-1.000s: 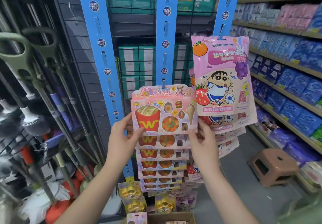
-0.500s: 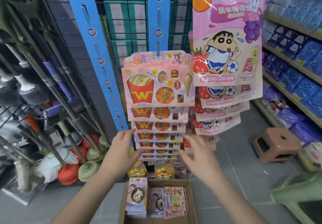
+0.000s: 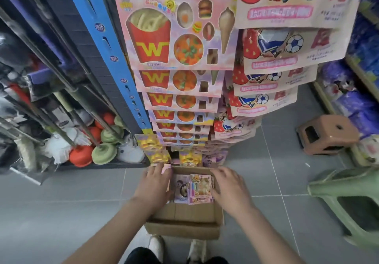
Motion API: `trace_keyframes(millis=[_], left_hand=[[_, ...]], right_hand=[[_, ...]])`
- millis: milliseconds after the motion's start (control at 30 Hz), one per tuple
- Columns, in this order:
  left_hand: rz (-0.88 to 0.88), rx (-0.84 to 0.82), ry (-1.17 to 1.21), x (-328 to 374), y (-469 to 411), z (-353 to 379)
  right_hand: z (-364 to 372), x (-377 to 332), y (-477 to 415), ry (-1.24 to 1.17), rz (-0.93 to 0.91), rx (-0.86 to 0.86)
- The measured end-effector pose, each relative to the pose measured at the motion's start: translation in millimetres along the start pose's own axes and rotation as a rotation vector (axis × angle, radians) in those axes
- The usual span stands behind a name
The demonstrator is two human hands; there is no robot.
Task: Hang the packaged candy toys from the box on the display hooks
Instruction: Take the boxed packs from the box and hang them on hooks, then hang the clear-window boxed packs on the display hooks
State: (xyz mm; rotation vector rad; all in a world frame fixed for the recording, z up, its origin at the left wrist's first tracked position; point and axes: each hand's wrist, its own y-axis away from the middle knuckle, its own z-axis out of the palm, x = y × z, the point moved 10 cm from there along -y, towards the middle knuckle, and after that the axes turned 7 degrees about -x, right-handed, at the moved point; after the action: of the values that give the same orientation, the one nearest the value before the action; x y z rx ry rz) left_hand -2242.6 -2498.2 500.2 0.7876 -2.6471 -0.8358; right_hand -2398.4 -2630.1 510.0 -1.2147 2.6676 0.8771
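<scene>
Pink fast-food candy-toy cards already hang in a full column. Several pink packaged candy toys lie in the brown cardboard box, where the left hand and right hand reach them, grip unclear.

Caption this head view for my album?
Left hand and right hand reach into the cardboard box of packaged toys beneath hanging candy packs.

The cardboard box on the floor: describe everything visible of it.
The cardboard box is plain brown card, open on top, its near flap folded outward. It sits flat on the grey tiled floor below the hanging displays. Pink packets sit at its far end; the near part is bare. The left hand and right hand reach in beside the packets; whether they grip is unclear.
</scene>
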Motion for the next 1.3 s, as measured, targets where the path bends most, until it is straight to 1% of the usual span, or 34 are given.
trace_keyframes(millis=[200,233,367,533,767,900,1033,1200,1267,1300], left_hand=[[0.033,-0.050,-0.023,-1,-23,40],[0.043,-0.046,-0.024,-1,-31,50],[0.098,-0.133,-0.046,4,-74,101],[0.109,-0.237,-0.065,7,-135,189],[0.108,-0.287,-0.102,2,-229,329],[0.110,-0.298,-0.130,2,-268,390],[0.114,-0.310,-0.180,0,-298,428],[0.116,-0.301,-0.212,-4,-333,450],[0.119,-0.288,-0.214,-5,-346,456],[0.117,-0.283,-0.213,-6,-352,458]], right_hand=[[45,19,-9,-0.037,0.118,-0.042],[57,24,-12,-0.044,0.139,-0.053],[116,49,-30,-0.057,0.214,-0.112],[211,87,-68,-0.094,0.266,-0.188],[356,141,-138,-0.103,0.279,-0.237],[423,165,-170,-0.068,0.305,-0.316],[468,178,-198,-0.017,0.286,-0.368],[513,195,-228,-0.034,0.319,-0.419],[525,204,-242,-0.118,0.351,-0.399],[531,209,-248,-0.205,0.386,-0.387]])
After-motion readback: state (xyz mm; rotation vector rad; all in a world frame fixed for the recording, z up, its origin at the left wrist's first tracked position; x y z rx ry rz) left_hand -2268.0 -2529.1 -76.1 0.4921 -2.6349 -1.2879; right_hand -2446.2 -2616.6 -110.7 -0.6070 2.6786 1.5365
